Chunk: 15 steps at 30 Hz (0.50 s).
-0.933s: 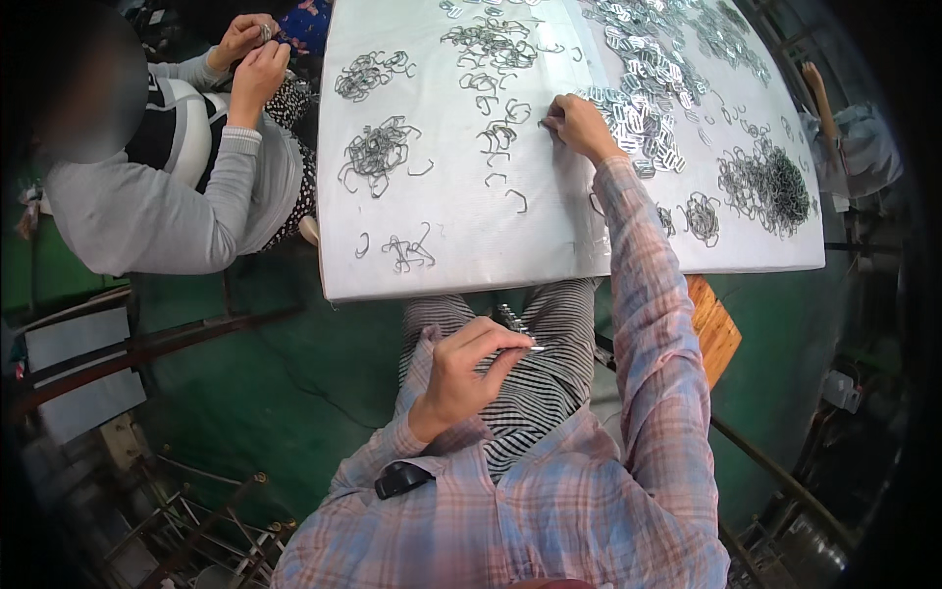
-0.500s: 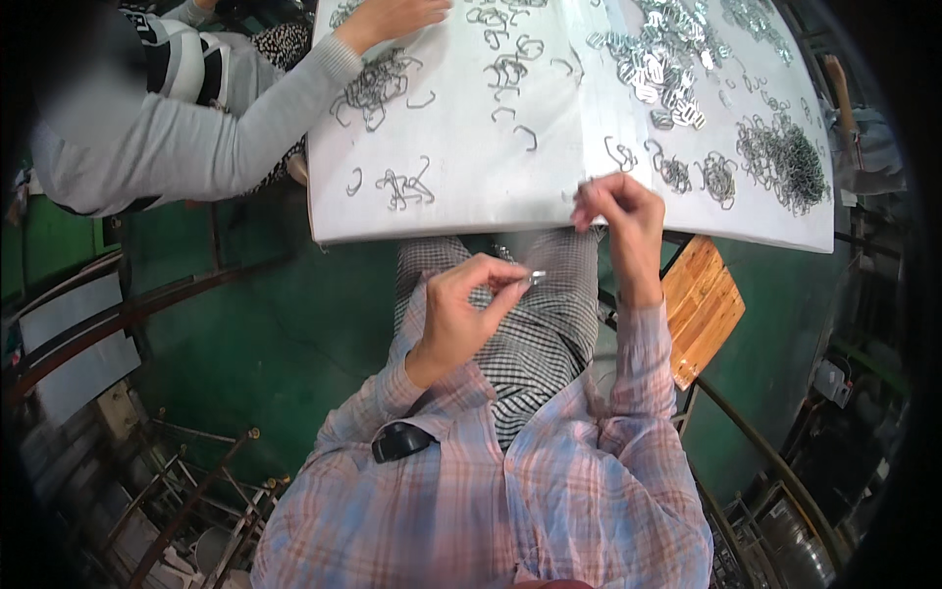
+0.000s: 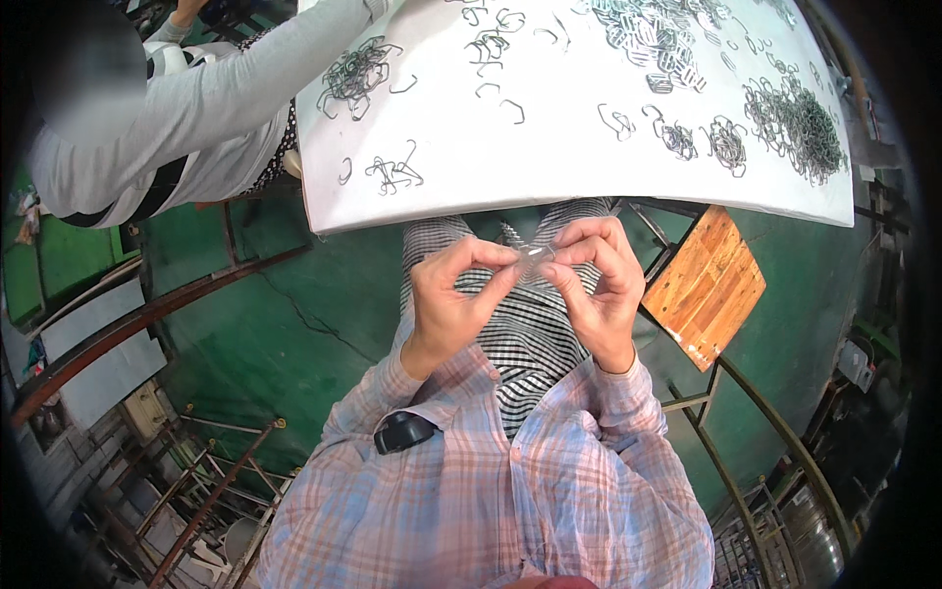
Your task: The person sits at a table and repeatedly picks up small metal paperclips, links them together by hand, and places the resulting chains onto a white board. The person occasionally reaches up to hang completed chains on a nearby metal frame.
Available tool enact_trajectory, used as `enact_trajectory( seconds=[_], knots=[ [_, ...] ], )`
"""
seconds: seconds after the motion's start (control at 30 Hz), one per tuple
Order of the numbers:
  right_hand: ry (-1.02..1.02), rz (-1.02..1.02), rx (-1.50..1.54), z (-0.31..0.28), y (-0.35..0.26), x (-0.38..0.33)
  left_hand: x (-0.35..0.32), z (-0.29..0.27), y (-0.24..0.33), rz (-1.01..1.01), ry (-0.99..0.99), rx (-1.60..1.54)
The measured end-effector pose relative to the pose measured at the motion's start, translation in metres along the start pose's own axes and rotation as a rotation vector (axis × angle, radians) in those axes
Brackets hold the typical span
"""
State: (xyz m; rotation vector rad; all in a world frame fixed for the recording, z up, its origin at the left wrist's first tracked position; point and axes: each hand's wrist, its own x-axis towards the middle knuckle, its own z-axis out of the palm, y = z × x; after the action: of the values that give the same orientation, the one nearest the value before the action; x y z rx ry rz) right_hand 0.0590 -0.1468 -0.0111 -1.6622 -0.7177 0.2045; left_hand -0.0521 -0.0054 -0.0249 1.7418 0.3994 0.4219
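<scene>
Above my lap, both hands meet at fingertip height. My left hand (image 3: 453, 299) is closed in a pinch on one side of a small shiny metal piece (image 3: 535, 257). From the other side, the thumb and forefinger of my right hand (image 3: 601, 285) close on a thin wire piece against it; its exact shape is blurred. On the white table (image 3: 461, 177) beyond them lie a heap of shiny slotted metal pieces (image 3: 653, 49), a dense pile of bent wire hooks (image 3: 800, 133) and smaller clusters of wire hooks (image 3: 677, 140).
Another person's grey sleeve (image 3: 235, 98) reaches over the table's left side, beside more wire hooks (image 3: 358, 77). A wooden stool seat (image 3: 706, 285) stands to my right, below the table edge. Metal racks (image 3: 221, 481) are at the lower left.
My right hand has come back from the table edge to my left hand, and their fingertips now meet at the metal piece. The other person's hand has moved out of view at the top.
</scene>
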Motion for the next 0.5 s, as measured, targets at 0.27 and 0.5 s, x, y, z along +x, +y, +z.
enact_trajectory(
  seconds=[0.27,0.5],
  knots=[
    [-0.066,-0.127,0.079,0.000,-0.001,0.001,0.020,-0.003,0.003,0.113,-0.087,0.095],
    [-0.005,-0.195,0.021,-0.004,-0.002,0.001,0.179,0.011,-0.029,0.183,-0.052,0.294]
  ],
)
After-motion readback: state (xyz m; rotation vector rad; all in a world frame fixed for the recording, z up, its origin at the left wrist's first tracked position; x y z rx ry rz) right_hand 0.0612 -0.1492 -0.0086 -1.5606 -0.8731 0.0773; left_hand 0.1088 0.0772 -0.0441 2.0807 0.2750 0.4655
